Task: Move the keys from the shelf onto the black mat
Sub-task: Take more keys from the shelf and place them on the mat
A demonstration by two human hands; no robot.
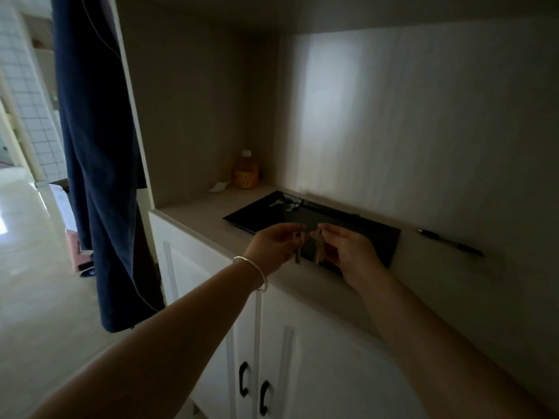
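Shelf (pixel 193 211): keys (pixel 318 246) over mat's (pixel 348 228) edge

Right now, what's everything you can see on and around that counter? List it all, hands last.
mat: one, black, flat on the counter against the wall
loose keys: one silvery bunch, on the mat's far corner
held keys: two dull bunches, one hanging from each hand above the mat
bottle: one, orange with white cap, back corner
paper scrap: one, white, left of the bottle
pen: one, black, on the counter right of the mat
cabinet doors: white, black handles, below the counter
cloth: one, dark blue, hanging at left
bracelet: one, silver, left wrist
left hand; right hand: each pinching keys
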